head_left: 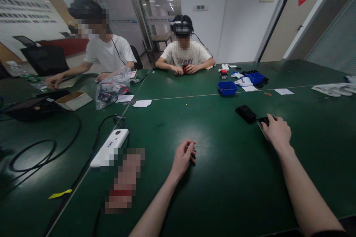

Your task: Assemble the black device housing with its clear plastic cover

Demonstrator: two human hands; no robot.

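My right hand is closed around a dark, flat object with a pale edge, at the right side of the green table. My fingers cover much of that object, so its kind does not show. Just left of it lies a black blocky item, perhaps a case. My left hand rests on the tabletop near the middle, fingers loosely curled and somewhat apart. Nothing is visible in it.
Across the green table sit two people with headgear. A blue tray, papers and gloves lie at the far right. On the left are a white power bank, cables, a clear plastic bag and an open cardboard box.
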